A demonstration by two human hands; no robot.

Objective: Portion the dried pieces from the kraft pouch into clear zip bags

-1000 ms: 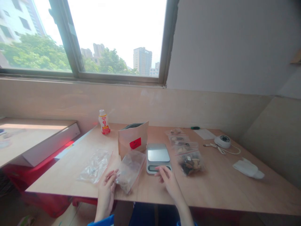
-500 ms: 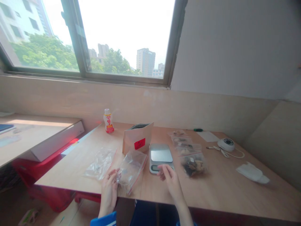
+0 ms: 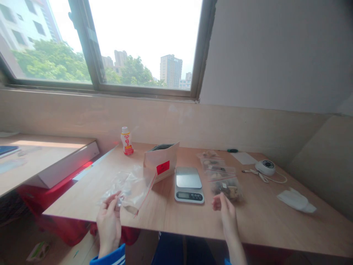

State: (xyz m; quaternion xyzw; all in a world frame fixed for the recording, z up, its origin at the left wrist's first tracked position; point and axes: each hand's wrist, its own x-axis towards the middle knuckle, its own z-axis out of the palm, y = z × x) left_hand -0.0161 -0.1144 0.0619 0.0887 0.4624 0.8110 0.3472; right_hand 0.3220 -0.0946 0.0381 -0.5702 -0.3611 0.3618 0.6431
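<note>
My left hand is closed, pinching the bottom edge of a clear zip bag with a red seal line. The bag lifts over other crumpled clear plastic on the table's left side. My right hand is loosely curled with fingers apart and nothing seen in it, just in front of a zip bag of dark and tan dried pieces. Between my hands sits a kitchen scale with a bare metal plate. Behind the lifted bag stands an open kraft paper pouch with a red label.
Smaller filled zip bags lie in a row behind the nearest one. A white dome camera with its cable and a white crumpled wrap are on the right. A drink bottle stands at the back left.
My left hand has moved left, drawing the clear bag away from the scale and over the other plastic. My right hand has shifted right, from the scale's front to the filled bags.
</note>
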